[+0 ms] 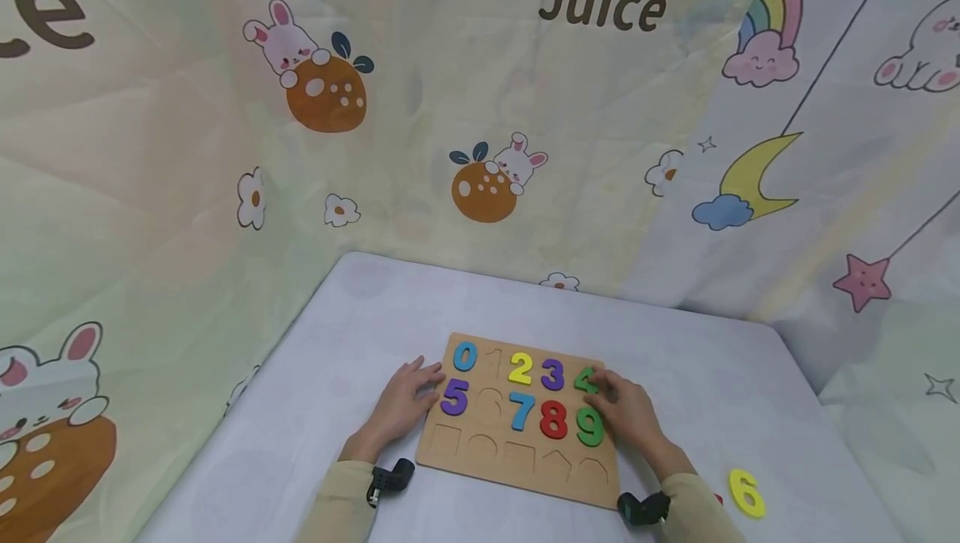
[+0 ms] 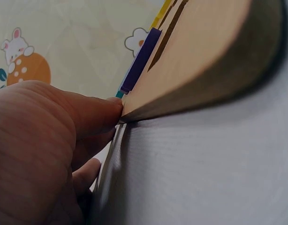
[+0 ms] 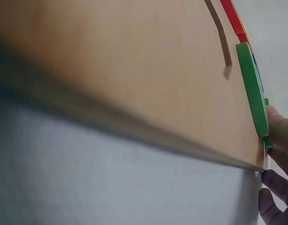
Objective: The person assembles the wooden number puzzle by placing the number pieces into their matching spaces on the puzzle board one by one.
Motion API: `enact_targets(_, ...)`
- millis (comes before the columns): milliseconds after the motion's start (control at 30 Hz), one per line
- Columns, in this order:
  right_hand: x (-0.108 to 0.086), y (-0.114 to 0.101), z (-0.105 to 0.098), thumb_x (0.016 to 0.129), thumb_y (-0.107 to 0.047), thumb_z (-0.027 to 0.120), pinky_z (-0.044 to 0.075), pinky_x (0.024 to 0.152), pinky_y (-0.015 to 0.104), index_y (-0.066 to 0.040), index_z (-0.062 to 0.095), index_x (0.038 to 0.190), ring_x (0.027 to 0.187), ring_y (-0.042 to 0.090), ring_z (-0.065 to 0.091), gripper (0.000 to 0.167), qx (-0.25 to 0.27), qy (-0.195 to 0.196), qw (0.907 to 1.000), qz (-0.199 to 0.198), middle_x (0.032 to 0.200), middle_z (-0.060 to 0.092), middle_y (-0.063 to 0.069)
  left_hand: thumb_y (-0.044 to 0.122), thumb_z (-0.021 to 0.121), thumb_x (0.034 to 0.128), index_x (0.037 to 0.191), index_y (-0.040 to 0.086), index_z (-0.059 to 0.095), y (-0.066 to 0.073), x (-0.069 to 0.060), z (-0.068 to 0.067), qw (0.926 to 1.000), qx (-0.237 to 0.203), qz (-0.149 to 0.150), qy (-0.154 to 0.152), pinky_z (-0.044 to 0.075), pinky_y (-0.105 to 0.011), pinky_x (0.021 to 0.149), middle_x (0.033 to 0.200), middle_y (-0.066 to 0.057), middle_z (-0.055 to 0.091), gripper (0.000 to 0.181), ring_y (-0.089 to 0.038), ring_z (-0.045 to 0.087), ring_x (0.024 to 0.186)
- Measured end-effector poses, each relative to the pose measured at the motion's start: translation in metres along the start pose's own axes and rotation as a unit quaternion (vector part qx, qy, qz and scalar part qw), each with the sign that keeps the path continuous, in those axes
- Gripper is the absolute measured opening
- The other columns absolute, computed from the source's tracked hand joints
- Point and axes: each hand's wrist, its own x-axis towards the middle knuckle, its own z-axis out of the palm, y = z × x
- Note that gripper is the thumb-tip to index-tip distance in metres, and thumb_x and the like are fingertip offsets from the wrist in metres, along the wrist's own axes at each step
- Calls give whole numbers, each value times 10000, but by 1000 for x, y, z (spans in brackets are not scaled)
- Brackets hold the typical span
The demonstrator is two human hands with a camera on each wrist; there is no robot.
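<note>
Right hand (image 1: 628,411): fingertips clamped on green 4 (image 1: 583,379)
Left hand (image 1: 403,399): fingertips apart, touching board (image 1: 500,464) edge beside purple 5 (image 1: 454,397)
Green 4: just beyond green 9 (image 1: 590,427)

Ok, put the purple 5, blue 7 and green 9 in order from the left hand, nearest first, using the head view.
1. Purple 5, near the left edge of the board.
2. Blue 7, midway across.
3. Green 9, far right, beside the right hand.
</note>
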Motion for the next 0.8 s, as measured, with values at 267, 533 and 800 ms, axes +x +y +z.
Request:
enact_targets(267,2,-3,3,860,-156,750,440,1036,567,-105,658,1062,1242,399,536,228,-11,-9,10000,-19,1366,570,163,119,679,913,1226,115,675,-2,1,-2,10000,15,1,36,199,-526,1202,1409,-18,558,313,-323,308,1437)
enact_targets(533,-3,-2,6,887,-182,720,401,1076,563,-96,657,1094,1284,405,494,233,243,43,9995,189,1354,578,182,143,675,921,1236,127,672,-3,0,-1,10000,-45,-68,6,200,-541,1197,1421,-9,547,316,-323,295,1442)
enact_targets(800,-8,1,5,894,-147,693,398,1088,537,-89,650,1113,1305,393,477,231,391,130,9991,59,1410,530,175,150,680,920,1227,122,678,0,0,-2,10000,-38,-25,3,203,-532,1199,1417,-12,551,309,-316,300,1441)
